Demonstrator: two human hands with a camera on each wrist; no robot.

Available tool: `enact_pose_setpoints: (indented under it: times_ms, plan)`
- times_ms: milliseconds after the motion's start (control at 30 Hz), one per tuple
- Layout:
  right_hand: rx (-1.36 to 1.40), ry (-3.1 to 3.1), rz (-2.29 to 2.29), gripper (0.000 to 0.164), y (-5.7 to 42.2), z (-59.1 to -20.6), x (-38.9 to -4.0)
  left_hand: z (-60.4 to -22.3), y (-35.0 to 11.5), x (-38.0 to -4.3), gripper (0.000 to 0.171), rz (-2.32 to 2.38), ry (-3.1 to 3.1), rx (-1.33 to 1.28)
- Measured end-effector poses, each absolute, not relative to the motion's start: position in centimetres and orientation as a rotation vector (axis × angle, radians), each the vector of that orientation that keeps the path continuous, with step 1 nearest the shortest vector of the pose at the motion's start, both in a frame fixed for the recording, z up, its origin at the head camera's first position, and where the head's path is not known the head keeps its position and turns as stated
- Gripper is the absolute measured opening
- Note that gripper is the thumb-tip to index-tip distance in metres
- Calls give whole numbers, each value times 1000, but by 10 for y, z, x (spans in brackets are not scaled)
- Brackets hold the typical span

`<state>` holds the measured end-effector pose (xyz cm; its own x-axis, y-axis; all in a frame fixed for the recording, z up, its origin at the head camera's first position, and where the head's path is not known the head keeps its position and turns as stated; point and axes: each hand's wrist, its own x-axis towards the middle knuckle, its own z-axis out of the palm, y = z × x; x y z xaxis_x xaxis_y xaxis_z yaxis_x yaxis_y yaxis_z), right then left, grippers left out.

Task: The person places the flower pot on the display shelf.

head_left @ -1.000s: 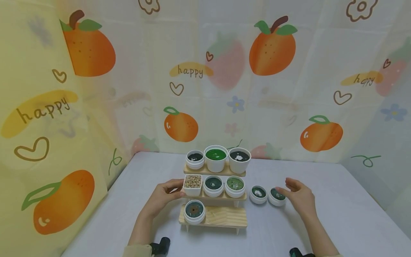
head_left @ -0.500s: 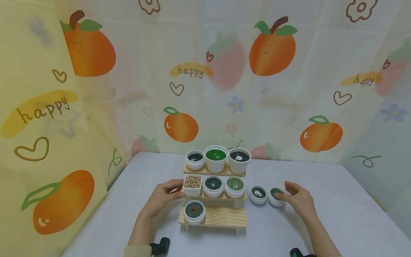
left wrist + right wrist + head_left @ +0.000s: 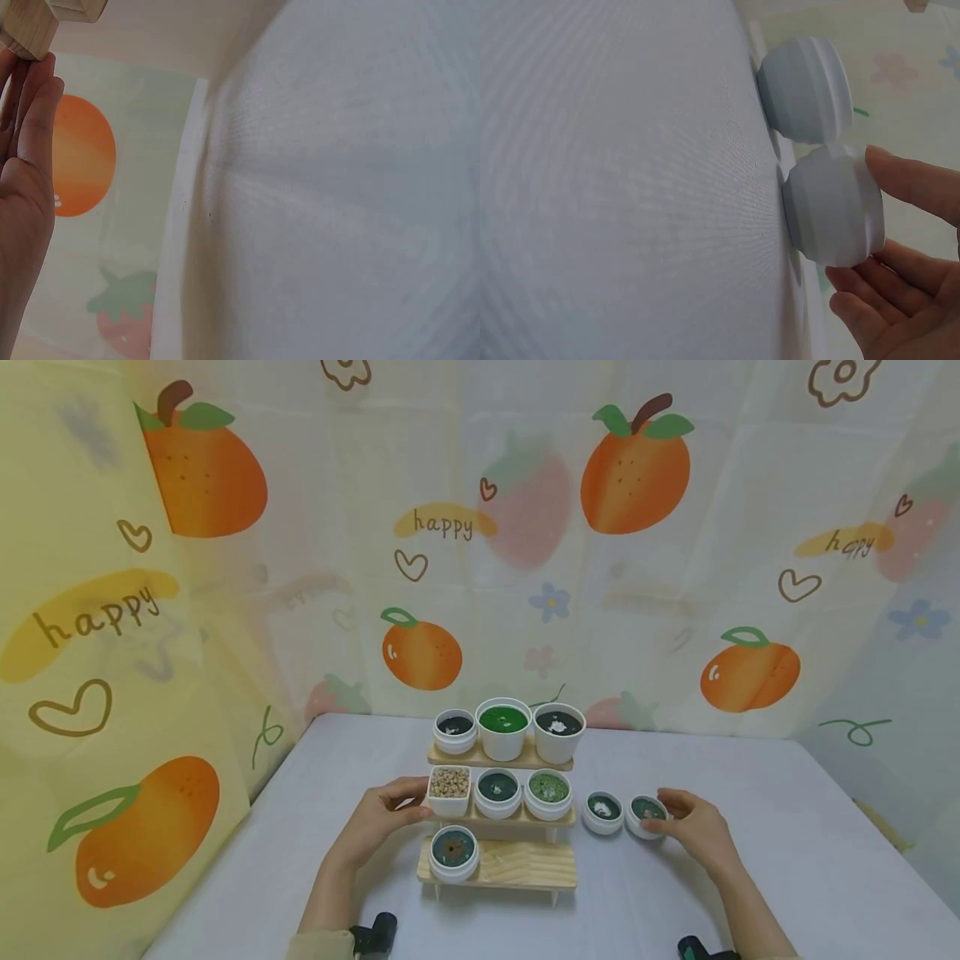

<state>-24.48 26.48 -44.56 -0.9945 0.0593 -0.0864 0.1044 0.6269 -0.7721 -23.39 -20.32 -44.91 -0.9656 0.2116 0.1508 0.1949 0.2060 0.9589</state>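
In the head view, my right hand [image 3: 697,828] holds a small round white pot [image 3: 637,829] with a dark green filling by its sides. The right wrist view has the thumb at the rim of that pot [image 3: 832,206] and fingers on its opposite side; it stands on the cloth. A similar white pot [image 3: 602,814] stands just left of it. My left hand [image 3: 386,814] grips the left end of the tiered wooden stand [image 3: 525,867] at its middle shelf, beside a square white pot [image 3: 450,795] of tan granules. The left wrist view shows fingertips against the wood [image 3: 34,34].
Three white pots, including a tall green-filled one [image 3: 504,742], fill the top shelf. Two round pots [image 3: 498,806] share the middle shelf with the square one. On the bottom shelf, one pot [image 3: 453,865] stands at the left. White cloth [image 3: 825,860] covers the table; a printed curtain hangs behind.
My right hand has lowered slightly and closed its thumb and fingers about the rightmost pot. The left hand keeps its place at the stand.
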Motion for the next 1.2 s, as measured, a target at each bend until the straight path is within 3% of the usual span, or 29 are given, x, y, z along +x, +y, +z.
enact_pose_setpoints:
  times_ms: [300,1200]
  plan:
    - [146,2839,-1263,75,263,-447,-246,-447,-203,-234,45,1915,2440,395]
    - [181,2887,-1248,76,262,-441,-246,-449,-204,-235,45,1919,2436,400]
